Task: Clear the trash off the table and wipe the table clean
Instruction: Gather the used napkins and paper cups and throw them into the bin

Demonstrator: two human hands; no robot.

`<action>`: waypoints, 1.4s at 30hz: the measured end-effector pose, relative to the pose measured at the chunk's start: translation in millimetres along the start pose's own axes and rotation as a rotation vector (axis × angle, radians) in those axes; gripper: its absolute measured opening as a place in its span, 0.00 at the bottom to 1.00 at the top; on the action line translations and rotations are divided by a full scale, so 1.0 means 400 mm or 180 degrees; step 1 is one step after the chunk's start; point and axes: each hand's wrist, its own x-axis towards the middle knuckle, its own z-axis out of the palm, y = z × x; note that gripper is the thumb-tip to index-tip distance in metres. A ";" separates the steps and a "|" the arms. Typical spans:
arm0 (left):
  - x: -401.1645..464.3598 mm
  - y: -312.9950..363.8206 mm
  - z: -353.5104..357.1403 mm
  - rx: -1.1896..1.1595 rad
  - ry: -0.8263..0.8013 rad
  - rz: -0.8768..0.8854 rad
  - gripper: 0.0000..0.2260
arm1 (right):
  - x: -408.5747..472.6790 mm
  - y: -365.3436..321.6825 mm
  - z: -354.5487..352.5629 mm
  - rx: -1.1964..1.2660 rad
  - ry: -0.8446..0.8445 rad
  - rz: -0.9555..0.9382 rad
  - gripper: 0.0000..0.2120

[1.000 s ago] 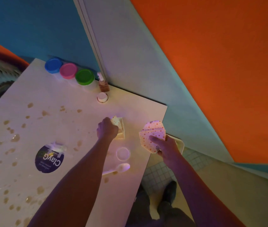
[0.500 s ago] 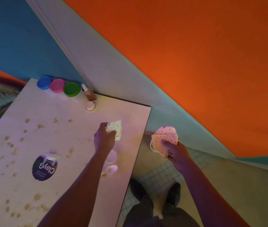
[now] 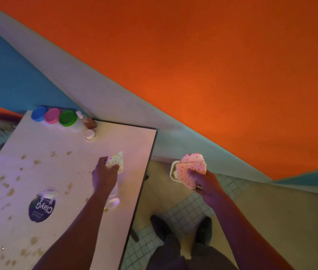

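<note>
Mid trash-clearing, by the look of it; wiping not yet begun.

Left hand point(image 3: 104, 177) over table point(image 3: 60, 172), near its right edge, fingers curled, pinching a dotted wrapper point(image 3: 116, 162) lifted off the top. Right hand point(image 3: 203, 182) off the table's right edge, over the floor, thumb and fingers clamped on a fanned wad of dotted wrappers point(image 3: 192, 168). Pale bin point(image 3: 172, 170) just behind that wad, mostly hidden; prob. the drop spot, can't tell for sure.

Done so far, judging from the lie of things: several wrappers gathered in the right hand, one more in the left.

Still on the table:
- white spoon point(image 3: 112, 203) near the right edge, partly under the left forearm
- round clear bit under the left wrist, too hidden to name
- dark round lid point(image 3: 41, 209) w/ "Clay" print, mid-table toward the near side, crumpled white scrap at its top edge
- small white cup point(image 3: 90, 135) + brown bottle point(image 3: 90, 122) at the far edge
- three tubs, blue point(image 3: 39, 113), pink point(image 3: 52, 115), green point(image 3: 68, 118), along the far edge; prob. keepers, not trash

Brown spots point(image 3: 11, 191) all over the table's left half & near side. No cloth in view. Est. under halfway: rest of trash, then the full wipe.
</note>
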 end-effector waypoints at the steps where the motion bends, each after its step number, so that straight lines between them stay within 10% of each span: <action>1: -0.005 0.007 0.001 0.0006 0.0021 -0.0004 0.19 | 0.001 -0.001 -0.009 0.0014 -0.0013 0.0003 0.17; 24: -0.202 0.192 0.329 0.0374 -0.0931 0.0592 0.18 | -0.001 0.037 -0.300 0.0234 0.0557 -0.0070 0.15; 42: -0.007 -0.101 0.930 0.0543 -0.1453 0.0620 0.18 | 0.587 0.307 -0.359 -0.0799 0.0952 -0.0074 0.23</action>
